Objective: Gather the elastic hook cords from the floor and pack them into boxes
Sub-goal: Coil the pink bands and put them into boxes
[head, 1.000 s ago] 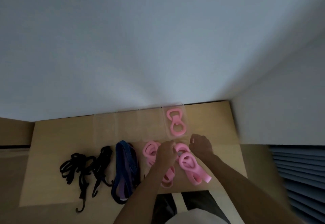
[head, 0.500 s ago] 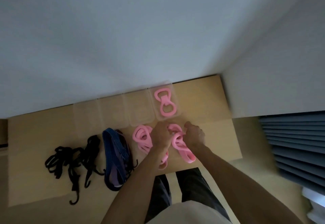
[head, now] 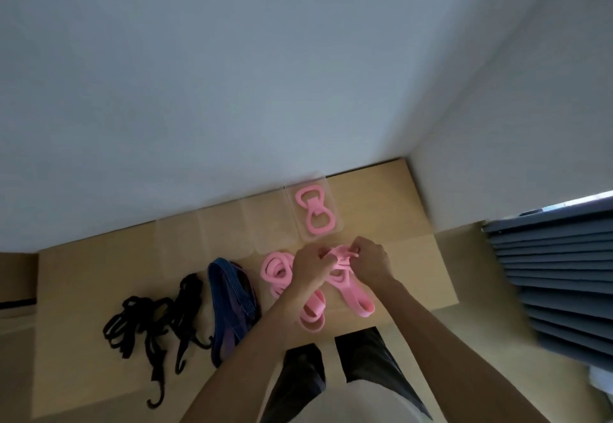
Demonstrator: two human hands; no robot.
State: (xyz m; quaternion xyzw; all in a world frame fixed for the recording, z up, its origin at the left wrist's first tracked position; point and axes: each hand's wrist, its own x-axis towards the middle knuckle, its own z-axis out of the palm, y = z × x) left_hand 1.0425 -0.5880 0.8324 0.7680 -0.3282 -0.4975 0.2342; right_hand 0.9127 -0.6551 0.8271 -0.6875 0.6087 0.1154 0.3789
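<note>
Both of my hands meet just in front of the clear box (head: 335, 223) that sits against the wall (head: 232, 74), and that box is my landmark for everything else. My left hand (head: 310, 265) and my right hand (head: 370, 261) have their fingers curled around the upper end of one pink band (head: 353, 293), pinching it between them; its lower loop trails away from the box, toward my legs (head: 358, 359), and lies on the cardboard sheet (head: 83, 290). Inside the box lies another pink band, folded into a figure-eight shape (head: 315, 210), flat on the bottom. To the left of the box stands a row of more clear boxes (head: 222, 233), also along the wall; I think there are three, though their pale walls blur into the cardboard and I cannot be sure of the count. In front of the box and slightly left, partly under my left forearm, is a heap of more pink bands (head: 277, 271). Further left of that heap lies a dark blue and purple strap bundle (head: 232, 303), and beyond it, farthest from the box, the black hook cords (head: 149, 323) lie tangled, with their hooks pointing toward me. Well to the right of the box, past the corner of the wall, hangs a set of grey-blue slats (head: 557, 283).
</note>
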